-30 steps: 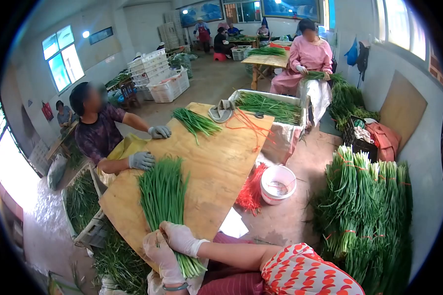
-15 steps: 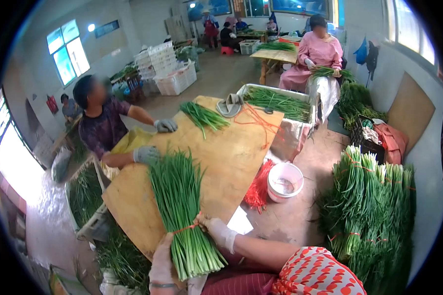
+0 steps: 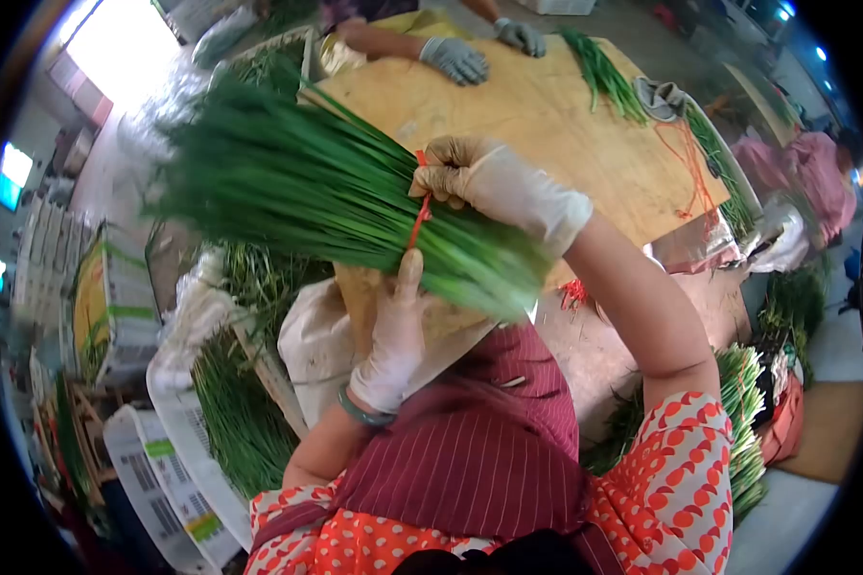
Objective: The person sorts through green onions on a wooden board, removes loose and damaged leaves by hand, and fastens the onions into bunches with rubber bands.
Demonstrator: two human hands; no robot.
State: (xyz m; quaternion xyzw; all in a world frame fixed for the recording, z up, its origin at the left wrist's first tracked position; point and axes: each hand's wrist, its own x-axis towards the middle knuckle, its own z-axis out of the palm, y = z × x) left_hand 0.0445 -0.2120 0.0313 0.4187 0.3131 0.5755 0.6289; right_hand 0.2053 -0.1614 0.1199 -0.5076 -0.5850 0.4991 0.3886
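A thick bundle of garlic chives [image 3: 326, 192] is held up in front of me, leafy ends to the left and pale stem ends to the right, both blurred by motion. A red tie [image 3: 420, 225] circles it. My right hand [image 3: 503, 187], in a pale glove with stained fingertips, is closed in a pinch on the tie at the bundle's upper side. From below, my left hand [image 3: 393, 335], gloved and with a bangle at the wrist, grips the bundle; its thumb lies near the tie and its other fingers are mostly hidden.
Beyond the bundle is a wooden board [image 3: 547, 125] bearing a small bunch of chives [image 3: 604, 77], a grey cloth [image 3: 662, 99] and red ties [image 3: 690, 172]. A co-worker's gloved hands [image 3: 457, 62] rest at its far edge. Crates with greens [image 3: 240, 412] stand at left.
The bundle has come up off the board and swung round, its leafy ends now pointing left. Both my hands rose with it, and my view has tilted down and turned.
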